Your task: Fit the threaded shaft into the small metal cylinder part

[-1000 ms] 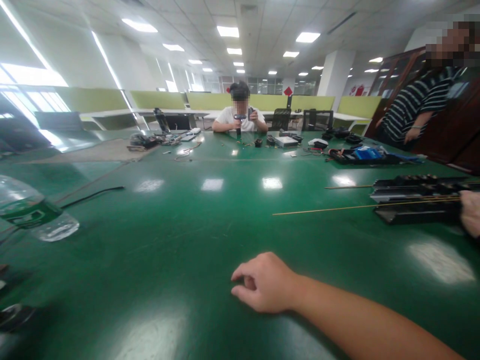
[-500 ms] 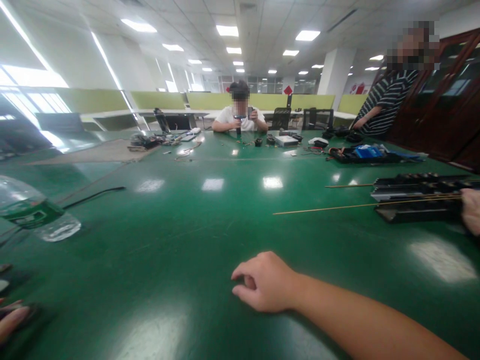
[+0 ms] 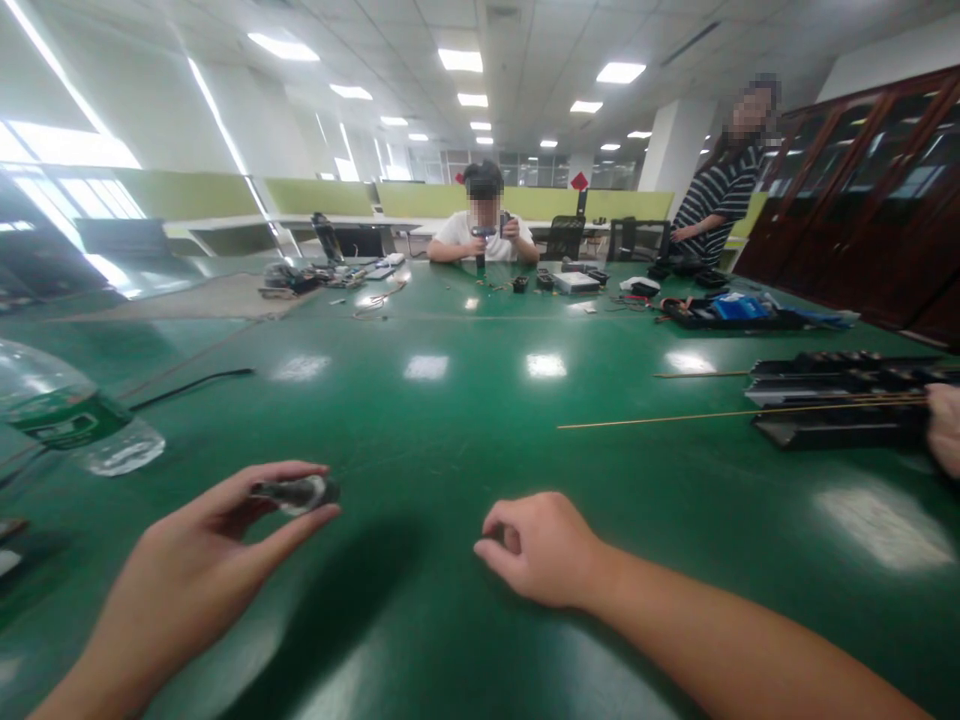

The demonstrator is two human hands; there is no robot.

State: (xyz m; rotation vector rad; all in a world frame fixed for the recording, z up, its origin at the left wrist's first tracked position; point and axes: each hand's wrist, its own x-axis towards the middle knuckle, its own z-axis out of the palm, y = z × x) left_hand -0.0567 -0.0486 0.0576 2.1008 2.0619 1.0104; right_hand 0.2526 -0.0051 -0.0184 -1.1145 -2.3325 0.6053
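Observation:
My left hand (image 3: 191, 560) is raised above the green table at the left, holding a small dark-and-silver part (image 3: 298, 494) between thumb and fingers. The part looks short and rounded; its exact kind is too blurred to tell. Under it, a dark shadow falls on the tabletop (image 3: 442, 640). At the middle of the near table, my right hand (image 3: 544, 550) rests with loosely curled fingers, a gap between thumb and forefinger. Nothing shows in it, though part of the palm side is hidden.
A clear plastic bottle (image 3: 67, 415) lies at the left beside a black cable (image 3: 199, 385). Black metal rails (image 3: 832, 425) and thin rods (image 3: 652, 420) lie at the right by another person's hand (image 3: 943, 425). Two people are across the table, near a tray of parts (image 3: 739, 312).
My left hand has come in from the lower left edge, carrying the small part. My right hand has hardly moved; its fingers are slightly more curled. The standing person has shifted left.

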